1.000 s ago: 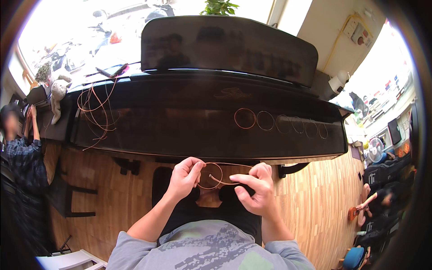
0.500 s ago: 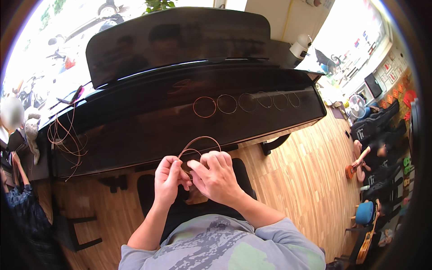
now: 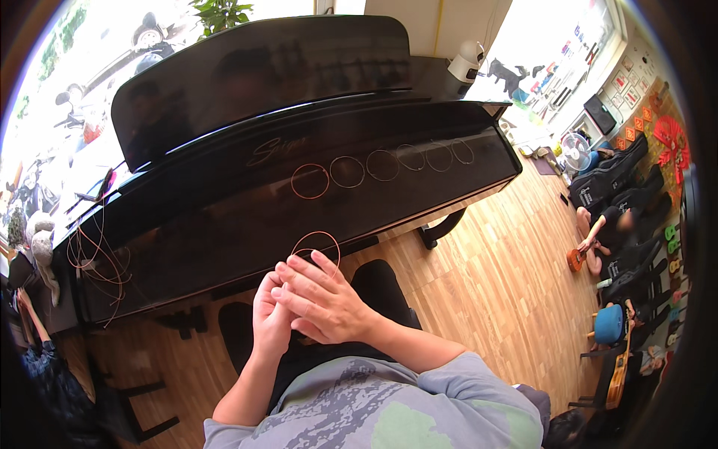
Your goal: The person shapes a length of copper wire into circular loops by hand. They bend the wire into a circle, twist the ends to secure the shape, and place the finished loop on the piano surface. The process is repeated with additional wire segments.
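Observation:
In front of my body, my left hand (image 3: 271, 310) is closed on a coiled copper-coloured string (image 3: 317, 232), probably an instrument string. Its loop rises above my fingers against the dark piano lid. My right hand (image 3: 329, 303) lies across the left one, fingers stretched out and their tips overlapping my left fingers. The lower part of the coil is hidden behind both hands. Beyond them, on the glossy black piano (image 3: 224, 198), several coils lie in a row; the leftmost is a copper ring (image 3: 292, 182), and the others look paler.
Loose copper-coloured strings (image 3: 112, 263) lie tangled on the piano's left end. A person's arm (image 3: 34, 318) shows at far left. On the right are a seated person with a small ukulele-like instrument (image 3: 575, 260), a blue stool (image 3: 609, 325) and black instrument bags (image 3: 598, 183).
My right hand has gone from bent, pinching fingers to outstretched ones laid over my left hand. The coil's loop now stands lower and looks smaller. The whole view has shifted slightly.

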`<state>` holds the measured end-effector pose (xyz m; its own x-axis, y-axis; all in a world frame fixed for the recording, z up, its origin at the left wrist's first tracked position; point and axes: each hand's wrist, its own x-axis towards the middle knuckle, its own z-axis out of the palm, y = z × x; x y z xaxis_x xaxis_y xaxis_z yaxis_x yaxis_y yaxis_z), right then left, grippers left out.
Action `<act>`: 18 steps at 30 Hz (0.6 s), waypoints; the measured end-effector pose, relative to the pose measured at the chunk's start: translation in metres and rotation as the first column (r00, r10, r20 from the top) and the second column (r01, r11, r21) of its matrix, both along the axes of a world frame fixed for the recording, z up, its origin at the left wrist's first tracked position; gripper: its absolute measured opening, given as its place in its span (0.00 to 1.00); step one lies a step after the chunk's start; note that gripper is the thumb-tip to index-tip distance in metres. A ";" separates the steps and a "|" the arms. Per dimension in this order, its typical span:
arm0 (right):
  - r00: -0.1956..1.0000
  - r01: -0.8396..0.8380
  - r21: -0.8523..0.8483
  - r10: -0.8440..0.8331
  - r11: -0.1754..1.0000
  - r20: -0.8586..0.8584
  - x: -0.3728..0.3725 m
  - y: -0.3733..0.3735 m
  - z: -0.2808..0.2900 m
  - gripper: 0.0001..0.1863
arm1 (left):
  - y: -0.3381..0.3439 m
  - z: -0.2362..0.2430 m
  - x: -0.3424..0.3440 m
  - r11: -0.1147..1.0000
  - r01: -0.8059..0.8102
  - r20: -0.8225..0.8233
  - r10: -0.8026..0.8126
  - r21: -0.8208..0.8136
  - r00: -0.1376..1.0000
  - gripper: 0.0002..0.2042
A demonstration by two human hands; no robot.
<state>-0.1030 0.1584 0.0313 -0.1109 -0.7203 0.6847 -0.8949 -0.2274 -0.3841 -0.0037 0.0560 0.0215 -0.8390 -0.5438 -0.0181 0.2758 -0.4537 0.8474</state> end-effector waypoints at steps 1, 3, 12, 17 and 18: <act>1.000 -0.028 0.026 0.028 0.999 -0.005 0.001 0.000 -0.001 0.24 | -0.002 -0.005 0.001 0.999 0.020 -0.024 -0.021 -0.029 0.999 0.08; 0.996 -0.086 0.078 0.088 0.993 -0.015 0.004 0.000 -0.004 0.27 | -0.008 -0.017 0.005 0.995 0.057 -0.072 -0.063 -0.087 0.995 0.11; 0.996 -0.083 0.010 0.083 0.996 0.015 0.008 0.001 0.000 0.24 | -0.005 -0.013 0.007 0.979 0.013 0.000 -0.013 -0.202 1.000 0.08; 0.970 0.140 -0.366 -0.202 0.920 -0.135 0.010 0.015 -0.002 0.17 | -0.006 -0.007 0.007 0.993 -0.005 -0.030 0.002 -0.114 1.000 0.05; 0.969 0.218 -0.383 -0.246 0.898 -0.023 0.008 0.016 -0.008 0.17 | -0.006 -0.005 0.007 0.995 -0.006 -0.013 0.005 -0.100 1.000 0.05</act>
